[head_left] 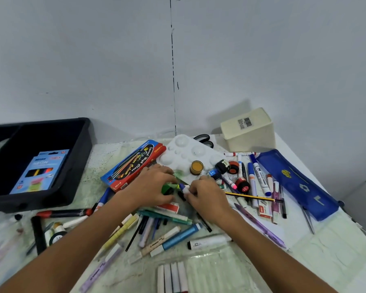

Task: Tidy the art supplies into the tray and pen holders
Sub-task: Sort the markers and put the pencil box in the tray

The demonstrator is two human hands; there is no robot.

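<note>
My left hand (151, 185) curls over a green piece (167, 188); my right hand (207, 195) pinches a blue-capped white marker (184, 188). Loose pens litter the pale speckled worktop (106, 157) in a grey-walled corner, the black plastic tray (80, 153) at its left.

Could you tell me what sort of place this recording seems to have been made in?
Probably a home or classroom craft table set in a corner of plain walls. A white paint palette, scattered markers and a black tray holding a blue box point to art work.

Tray (80, 157) cut off at left.
</note>
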